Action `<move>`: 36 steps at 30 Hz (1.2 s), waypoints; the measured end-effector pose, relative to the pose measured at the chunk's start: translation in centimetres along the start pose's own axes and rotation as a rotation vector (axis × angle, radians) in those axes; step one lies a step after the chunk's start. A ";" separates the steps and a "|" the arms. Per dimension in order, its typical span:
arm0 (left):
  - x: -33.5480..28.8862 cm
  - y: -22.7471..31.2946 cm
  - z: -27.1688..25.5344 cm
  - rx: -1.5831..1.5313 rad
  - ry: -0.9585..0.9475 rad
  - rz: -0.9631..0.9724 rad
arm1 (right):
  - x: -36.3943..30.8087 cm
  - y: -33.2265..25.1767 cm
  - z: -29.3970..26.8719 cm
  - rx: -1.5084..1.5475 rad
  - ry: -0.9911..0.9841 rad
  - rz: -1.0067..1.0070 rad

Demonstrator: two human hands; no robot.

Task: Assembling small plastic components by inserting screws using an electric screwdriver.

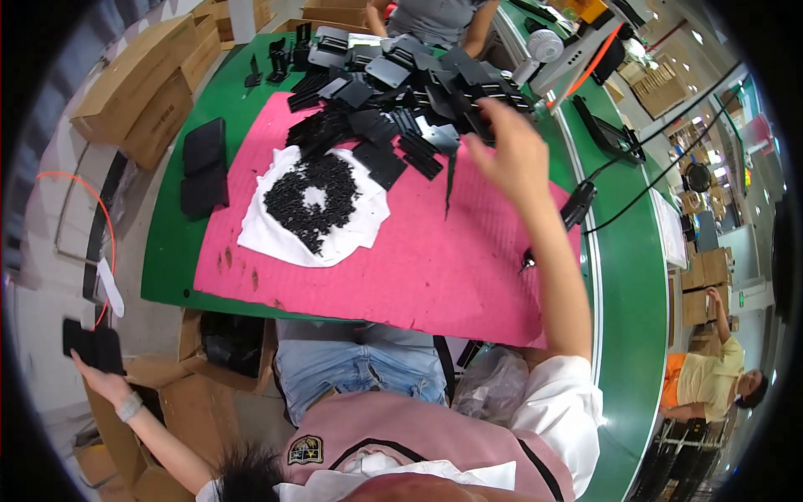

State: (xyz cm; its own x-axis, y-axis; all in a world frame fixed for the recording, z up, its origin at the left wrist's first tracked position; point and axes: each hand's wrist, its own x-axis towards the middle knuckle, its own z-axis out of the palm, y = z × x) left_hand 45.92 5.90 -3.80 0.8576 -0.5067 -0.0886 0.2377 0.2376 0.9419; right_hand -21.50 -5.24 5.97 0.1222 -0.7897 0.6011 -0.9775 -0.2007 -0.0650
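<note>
Out at the far left, my left hand (104, 382) grips a black flat part (94, 345) with a blocky outline, held beyond the table's edge above cardboard boxes. My right hand (514, 155) reaches over the right side of a pile of black metal brackets and plates (393, 75), its thumb and fingers apart. Nothing shows between those fingers, though the fingertips overlap the dark parts. A white cloth (368, 230) lies left of centre, with a ring of small black screws (305, 201) heaped on it. Two black flat pieces (205, 167) rest at the table's left edge.
A pink mat (418, 276) covers much of the green table (167, 259). Beside my right forearm lies a corded black electric screwdriver (579, 205). Cardboard boxes (226, 343) stand below left. Another person (435, 21) sits across the table; a small white fan (544, 46) stands at far right.
</note>
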 end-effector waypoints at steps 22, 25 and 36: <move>-6.8 -3.2 13.7 0.252 -0.604 0.505 | 2.2 5.2 3.4 0.301 0.325 0.294; -21.9 -3.3 24.7 0.280 -1.286 0.211 | 0.0 -2.0 1.3 0.258 0.325 -0.050; -30.9 -6.9 31.7 -0.036 -1.469 -0.357 | -1.4 -4.4 1.4 0.556 -0.030 0.031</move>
State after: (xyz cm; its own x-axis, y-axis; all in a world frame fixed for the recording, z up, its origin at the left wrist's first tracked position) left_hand 3.30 -6.33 2.66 -0.4451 -0.8888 0.1094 0.3587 -0.0650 0.9312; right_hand -17.10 -4.10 4.30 0.1076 -0.8145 0.5701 -0.7439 -0.4463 -0.4973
